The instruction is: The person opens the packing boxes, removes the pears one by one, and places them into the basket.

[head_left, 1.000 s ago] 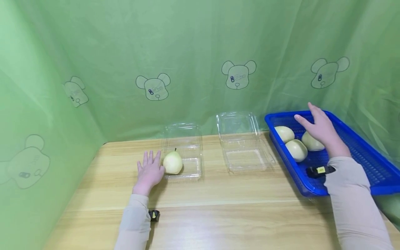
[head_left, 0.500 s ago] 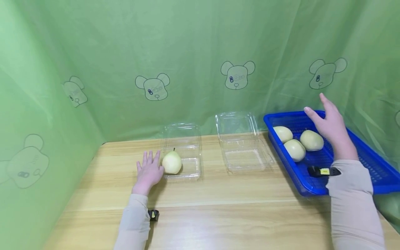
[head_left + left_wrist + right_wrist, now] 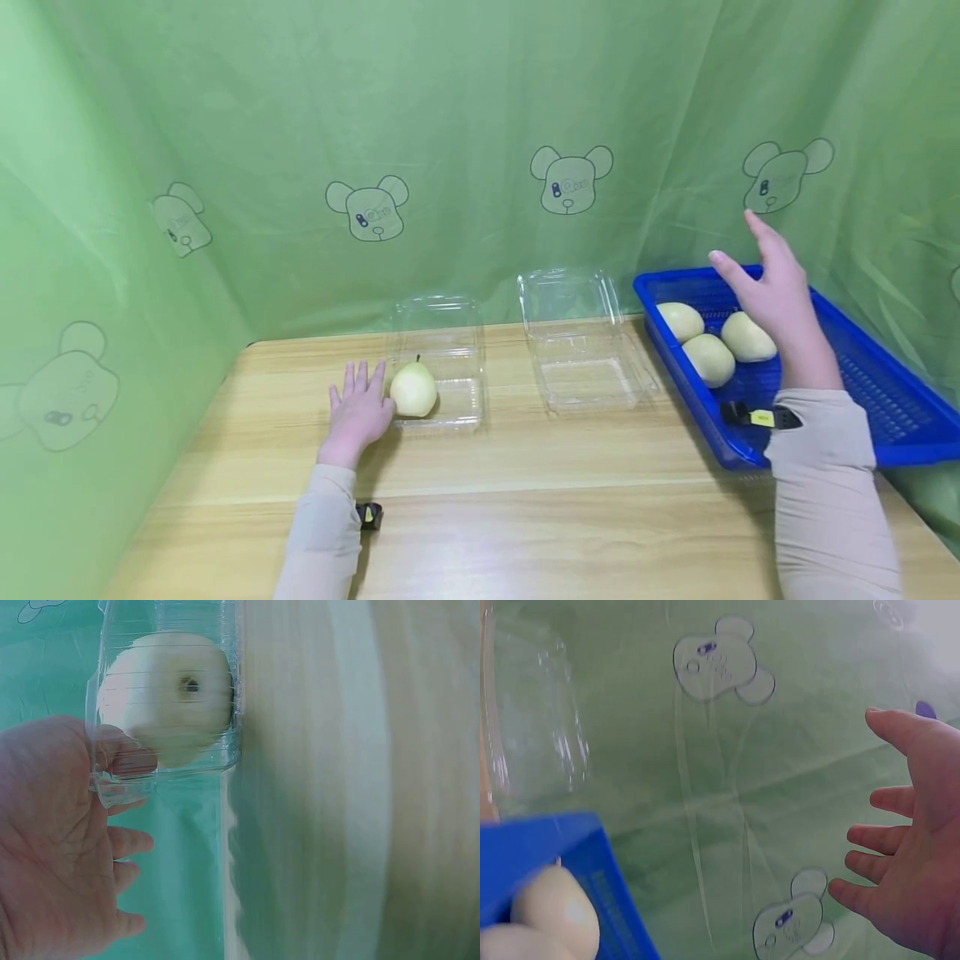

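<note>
A pale yellow-green pear [image 3: 413, 392] stands stem up in the left part of a clear plastic clamshell box [image 3: 460, 402]. My left hand [image 3: 360, 412] lies along that box's left side, fingers straight and spread. In the left wrist view, the thumb [image 3: 133, 759] reaches over the box's rim and shows through the plastic right at the pear. Over the blue plastic basket [image 3: 693, 417] hovers my right hand [image 3: 780, 296], holding nothing, thumb and fingers spread wide. Three pears sit in the basket's left part, one of them [image 3: 708, 360] nearest the front.
A second clear clamshell box [image 3: 588, 382] stands with its lid up between the first box and the basket. Behind the wooden table [image 3: 525, 517] hangs a green curtain [image 3: 465, 100] with printed bear heads, and it also runs down both sides.
My right hand has risen over the basket, shifting right and then back left. My left hand and the pear beside it have stayed in place.
</note>
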Tool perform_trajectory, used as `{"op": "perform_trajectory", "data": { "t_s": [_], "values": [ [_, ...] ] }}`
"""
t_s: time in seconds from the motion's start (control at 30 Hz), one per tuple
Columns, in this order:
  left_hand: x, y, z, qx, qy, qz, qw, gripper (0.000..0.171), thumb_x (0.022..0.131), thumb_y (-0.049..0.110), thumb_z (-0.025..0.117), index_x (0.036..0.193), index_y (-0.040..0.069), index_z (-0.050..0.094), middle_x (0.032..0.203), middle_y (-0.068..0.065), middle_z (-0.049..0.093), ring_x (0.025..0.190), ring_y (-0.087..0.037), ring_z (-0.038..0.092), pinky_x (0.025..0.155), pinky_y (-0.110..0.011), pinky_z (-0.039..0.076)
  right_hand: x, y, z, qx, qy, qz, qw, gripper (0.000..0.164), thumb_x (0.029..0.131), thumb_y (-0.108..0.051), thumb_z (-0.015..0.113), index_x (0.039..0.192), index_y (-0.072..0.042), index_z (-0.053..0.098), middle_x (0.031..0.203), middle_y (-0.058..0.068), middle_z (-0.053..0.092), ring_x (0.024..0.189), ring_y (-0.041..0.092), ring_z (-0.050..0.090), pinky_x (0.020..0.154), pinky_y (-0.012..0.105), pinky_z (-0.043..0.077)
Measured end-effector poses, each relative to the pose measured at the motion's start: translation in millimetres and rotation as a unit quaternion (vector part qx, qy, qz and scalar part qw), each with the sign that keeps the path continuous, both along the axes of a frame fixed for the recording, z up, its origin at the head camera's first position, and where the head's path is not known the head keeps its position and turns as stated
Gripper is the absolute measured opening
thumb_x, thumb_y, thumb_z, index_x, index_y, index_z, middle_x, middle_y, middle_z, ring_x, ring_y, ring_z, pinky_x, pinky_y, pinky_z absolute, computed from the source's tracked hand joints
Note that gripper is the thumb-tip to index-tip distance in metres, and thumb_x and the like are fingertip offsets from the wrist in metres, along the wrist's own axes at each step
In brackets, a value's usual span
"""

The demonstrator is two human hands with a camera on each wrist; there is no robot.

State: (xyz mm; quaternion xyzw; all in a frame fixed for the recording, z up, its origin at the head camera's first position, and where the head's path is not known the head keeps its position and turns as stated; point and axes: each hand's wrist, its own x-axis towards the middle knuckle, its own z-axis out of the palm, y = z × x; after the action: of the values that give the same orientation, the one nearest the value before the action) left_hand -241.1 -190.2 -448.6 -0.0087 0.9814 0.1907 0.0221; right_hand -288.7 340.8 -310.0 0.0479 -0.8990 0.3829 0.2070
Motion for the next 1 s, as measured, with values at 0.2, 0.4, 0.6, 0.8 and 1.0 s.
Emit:
{"op": "perform_trajectory", "data": {
  "t_s": [0.2, 0.4, 0.6, 0.8, 1.0],
  "values": [
    [0.5, 1, -0.1, -0.001, -0.001, 0.001, 1.0, 0.066, 0.097, 0.029, 0.041, 0.157, 0.012, 0.017, 0.163, -0.02, 0.004, 0.152, -0.039, -0.005, 0.118, -0.067, -0.008, 6.5, -21, 1.2, -0.009, 0.007, 0.018, 1.0, 0.07, 0.099, -0.04, 0.05, 0.157, -0.03, 0.013, 0.165, 0.008, 0.011, 0.147, 0.047, 0.016, 0.116, 0.068, 0.016],
    [-0.5, 1, -0.3, -0.003, 0.002, 0.002, 1.0, 0.066, 0.098, 0.03, 0.04, 0.157, 0.012, 0.017, 0.163, -0.019, 0.004, 0.152, -0.039, -0.004, 0.119, -0.067, -0.004, 11.8, -36, -1.3, -0.015, 0.007, 0.037, 0.999, 0.068, 0.099, -0.04, 0.051, 0.156, -0.033, 0.015, 0.165, 0.005, 0.012, 0.147, 0.046, 0.018, 0.117, 0.067, 0.018],
    [-1.4, 0, -1.1, -0.002, 0.005, 0.001, 1.0, 0.066, 0.097, 0.029, 0.041, 0.157, 0.012, 0.017, 0.163, -0.02, 0.005, 0.152, -0.04, -0.003, 0.119, -0.067, -0.003, 11.4, -47, -7.7, -0.013, 0.013, 0.057, 0.998, 0.069, 0.098, -0.037, 0.054, 0.157, -0.024, 0.02, 0.164, 0.009, 0.016, 0.146, 0.045, 0.022, 0.117, 0.064, 0.021],
    [-0.9, 0, -1.1, 0.003, -0.003, -0.001, 1.0, 0.066, 0.097, 0.029, 0.04, 0.157, 0.013, 0.016, 0.163, -0.019, 0.004, 0.152, -0.039, -0.006, 0.118, -0.066, -0.006, 11.4, -59, -12.7, -0.018, 0.026, 0.07, 0.997, 0.068, 0.097, -0.034, 0.057, 0.156, -0.022, 0.024, 0.163, 0.011, 0.021, 0.145, 0.043, 0.026, 0.117, 0.061, 0.024],
    [-1.4, -1, -2.1, 0.003, 0.003, -0.003, 1.0, 0.066, 0.097, 0.028, 0.04, 0.157, 0.012, 0.017, 0.163, -0.019, 0.003, 0.152, -0.039, -0.003, 0.119, -0.066, -0.004, 15.1, -71, -14.6, -0.028, 0.028, 0.079, 0.996, 0.069, 0.096, -0.033, 0.059, 0.155, -0.022, 0.026, 0.162, 0.011, 0.023, 0.144, 0.045, 0.028, 0.117, 0.062, 0.024]
  ]
}}
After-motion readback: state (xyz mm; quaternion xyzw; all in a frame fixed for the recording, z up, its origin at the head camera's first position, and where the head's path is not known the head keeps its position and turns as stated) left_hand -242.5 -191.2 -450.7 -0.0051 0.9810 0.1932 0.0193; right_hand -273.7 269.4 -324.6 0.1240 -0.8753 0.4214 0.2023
